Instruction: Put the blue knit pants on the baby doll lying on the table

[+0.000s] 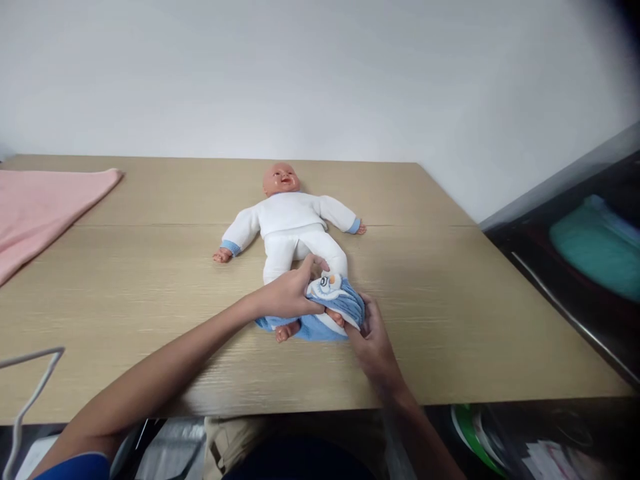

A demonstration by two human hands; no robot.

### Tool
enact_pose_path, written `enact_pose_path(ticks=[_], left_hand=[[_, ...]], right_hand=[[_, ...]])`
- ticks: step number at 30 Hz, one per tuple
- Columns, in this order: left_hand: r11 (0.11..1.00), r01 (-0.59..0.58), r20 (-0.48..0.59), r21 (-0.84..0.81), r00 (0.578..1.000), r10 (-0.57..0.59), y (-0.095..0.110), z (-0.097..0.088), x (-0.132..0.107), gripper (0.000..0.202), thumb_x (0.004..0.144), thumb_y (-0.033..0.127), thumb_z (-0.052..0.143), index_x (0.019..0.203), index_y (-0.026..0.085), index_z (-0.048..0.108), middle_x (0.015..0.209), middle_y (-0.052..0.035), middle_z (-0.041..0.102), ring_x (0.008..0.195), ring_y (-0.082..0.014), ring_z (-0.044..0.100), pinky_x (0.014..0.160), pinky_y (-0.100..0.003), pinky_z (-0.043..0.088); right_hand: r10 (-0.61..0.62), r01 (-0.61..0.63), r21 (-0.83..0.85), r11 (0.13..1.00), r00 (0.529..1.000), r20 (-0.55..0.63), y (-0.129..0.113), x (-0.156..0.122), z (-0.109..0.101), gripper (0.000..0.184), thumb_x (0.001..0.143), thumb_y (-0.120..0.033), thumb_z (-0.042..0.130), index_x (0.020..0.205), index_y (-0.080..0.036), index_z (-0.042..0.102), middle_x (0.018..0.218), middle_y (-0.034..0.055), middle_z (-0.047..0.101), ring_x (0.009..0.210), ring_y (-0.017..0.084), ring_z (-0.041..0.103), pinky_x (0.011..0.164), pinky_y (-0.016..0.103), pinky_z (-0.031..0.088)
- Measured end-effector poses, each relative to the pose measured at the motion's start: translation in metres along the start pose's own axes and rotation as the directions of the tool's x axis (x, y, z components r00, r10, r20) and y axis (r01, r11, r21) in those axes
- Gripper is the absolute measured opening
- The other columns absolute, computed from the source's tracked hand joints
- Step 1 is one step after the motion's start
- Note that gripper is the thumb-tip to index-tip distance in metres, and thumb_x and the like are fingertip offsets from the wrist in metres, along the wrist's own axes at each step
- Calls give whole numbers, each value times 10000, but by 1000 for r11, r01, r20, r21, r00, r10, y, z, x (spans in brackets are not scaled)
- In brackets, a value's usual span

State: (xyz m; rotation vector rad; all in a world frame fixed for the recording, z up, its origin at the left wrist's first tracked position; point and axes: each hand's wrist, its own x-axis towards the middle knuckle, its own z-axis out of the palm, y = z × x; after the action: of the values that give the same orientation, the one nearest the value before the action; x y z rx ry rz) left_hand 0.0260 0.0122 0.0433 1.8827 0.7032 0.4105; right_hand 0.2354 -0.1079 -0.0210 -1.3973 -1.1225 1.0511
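A baby doll (293,213) in a white top and white trousers lies face up on the wooden table, its feet toward me. Bunched round one of its lower legs is a blue and white garment (345,300) with an animal face on it. My left hand (295,287) grips the garment's left edge, fingers curled over the leg. On the other side my right hand (373,337) pinches the gathered cloth near the doll's foot (336,316). Its other foot (288,331) rests bare on more of the blue cloth.
A pink cloth (45,207) lies at the table's left side. A white cable (37,387) hangs over the near left corner. Beyond the right edge, a green bundle (597,247) sits in a dark space. A pale wall (250,80) stands behind the table.
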Motion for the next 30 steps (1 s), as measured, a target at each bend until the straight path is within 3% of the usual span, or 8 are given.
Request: enact_pose_path(ticks=[5,9,12,17,20,25,28,30], left_hand=[[997,-67,16,31,998,66,2,-10,-3,586,790,267,799,1314,212,541,1135,-51,686,997,-256,668,849,-358,522],[990,-127,103,58,987,121,0,-22,-2,450,824,240,785,1238,200,614,1042,-25,668,943,-236,640,838,-346,504],[981,-191,151,43,972,183,-2,-30,2,258,914,332,794,1087,175,685,1076,-71,721,1017,-273,668,919,-376,515],[984,-171,143,54,976,162,-2,-31,1,378,970,530,812,1045,171,720,1051,-58,744,988,-264,677,901,-362,517],[975,-149,61,165,988,140,4,-28,-15,457,942,568,856,1156,190,715,1125,-65,726,1067,-279,667,932,-376,513],[969,34,-221,245,975,22,13,-18,-63,494,1018,605,769,1332,241,657,1305,-94,701,1198,-313,640,1026,-435,509],[945,158,-387,285,922,-38,6,-11,-86,393,1052,585,721,1230,240,661,1169,-80,708,1143,-317,613,998,-459,503],[948,213,-404,237,909,-103,-3,-8,-97,341,1053,565,719,1141,240,662,1076,-57,682,1063,-293,604,943,-441,510]], right_hand=[[-121,121,33,992,993,11,2,5,-2,704,954,-539,815,1509,-284,463,1538,156,648,1397,307,679,1162,450,604],[-109,116,-54,992,987,116,3,24,-17,477,964,-508,795,1326,-242,636,1260,111,790,1168,305,764,1031,436,642],[-92,124,-143,982,973,212,-1,41,-29,318,957,-447,787,1179,-231,717,1111,83,828,1021,301,784,920,413,650],[-55,162,-178,971,871,489,-21,58,-48,442,982,-467,796,1347,-239,693,1244,99,817,1122,329,786,988,445,652],[-67,218,-193,957,809,584,-34,61,-62,537,979,-472,811,1440,-254,641,1363,112,763,1251,351,742,1071,473,626],[-152,334,-250,909,822,548,-39,76,-63,332,1040,-573,725,1163,-265,721,1145,62,735,1123,311,697,1047,427,577],[-82,229,-193,954,820,567,-33,92,-51,406,1058,-663,675,1051,-262,736,1011,40,706,986,275,663,943,384,569],[-41,144,-138,980,822,568,-29,102,-44,442,1048,-697,674,1049,-260,746,1013,39,695,987,273,645,924,375,557]])
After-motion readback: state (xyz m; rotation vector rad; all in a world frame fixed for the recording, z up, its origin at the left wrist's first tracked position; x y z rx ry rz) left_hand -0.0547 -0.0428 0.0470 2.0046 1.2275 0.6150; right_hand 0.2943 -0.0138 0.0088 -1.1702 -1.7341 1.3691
